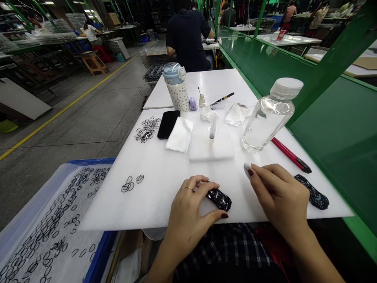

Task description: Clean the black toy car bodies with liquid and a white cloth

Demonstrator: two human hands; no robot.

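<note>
My left hand (188, 204) is closed around a glossy black car-shaped piece (219, 199), fingers at its far end and thumb along the near side. The piece rests at the white foam sheet's (159, 204) front part. To its right, my right hand (279, 196) is raised over the sheet, thumb and index finger pinched on a small pale oval piece (246, 168); its exact kind is unclear. A second black car-shaped piece (312, 192) lies beside the right hand, partly hidden by it. Beyond my hands, a syringe (212, 129) stands tip down at a foam block (212, 151).
Black oval rings (147, 129) lie at left, with several more (128, 184) nearer and many in a blue-edged tray (110, 160). Around the foam stand a phone (168, 124), folded cloth (180, 134), tumbler (176, 88), clear bottle (266, 118) and red cutter (290, 154). A person (188, 35) sits ahead.
</note>
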